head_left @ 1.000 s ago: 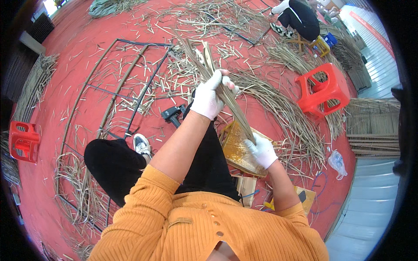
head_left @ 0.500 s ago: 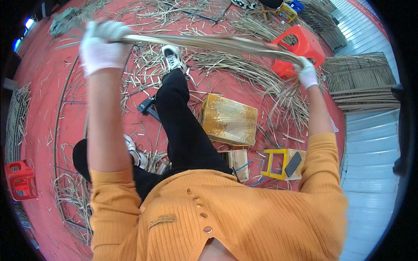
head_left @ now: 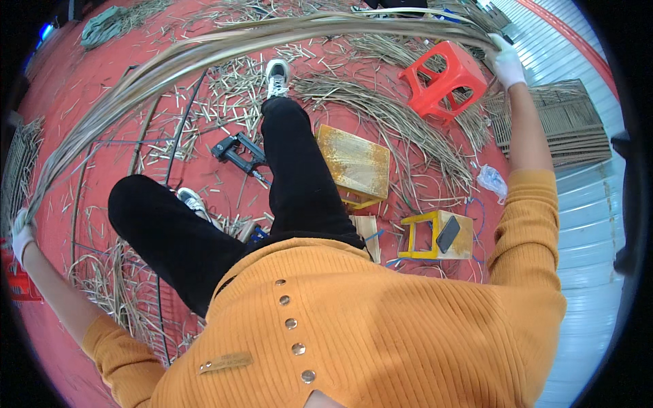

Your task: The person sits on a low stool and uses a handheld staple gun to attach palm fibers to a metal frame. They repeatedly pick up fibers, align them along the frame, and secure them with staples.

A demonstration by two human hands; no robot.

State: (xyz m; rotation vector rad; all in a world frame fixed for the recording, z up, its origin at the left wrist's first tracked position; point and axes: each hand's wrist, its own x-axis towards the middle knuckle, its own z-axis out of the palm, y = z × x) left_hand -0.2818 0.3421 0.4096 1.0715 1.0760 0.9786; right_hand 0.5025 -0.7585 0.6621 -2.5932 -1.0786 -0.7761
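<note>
A long bundle of dry, flat plant strips (head_left: pixel 224 46) arches across the top of the view, stretched between my two white-gloved hands. Low at the far left, my left hand (head_left: pixel 23 234) is closed round one end of it. My right hand (head_left: pixel 507 62) grips the other end at the upper right, beyond a red plastic stool (head_left: pixel 447 80). The strips sag and spread a little near the left end, where they are blurred by motion.
On the red floor (head_left: pixel 61 156) lie loose strips (head_left: pixel 391 119) and short offcuts. A black nail gun (head_left: pixel 239 153) rests by my right leg. Wooden stools (head_left: pixel 354 163) stand right of it, one bearing a phone (head_left: pixel 447 234). Slatted panels (head_left: pixel 554 122) are stacked by the metal wall.
My left hand has swung out and down to the far left, drawing the bundle much longer. My right hand has risen up and to the right, still gripping its end.
</note>
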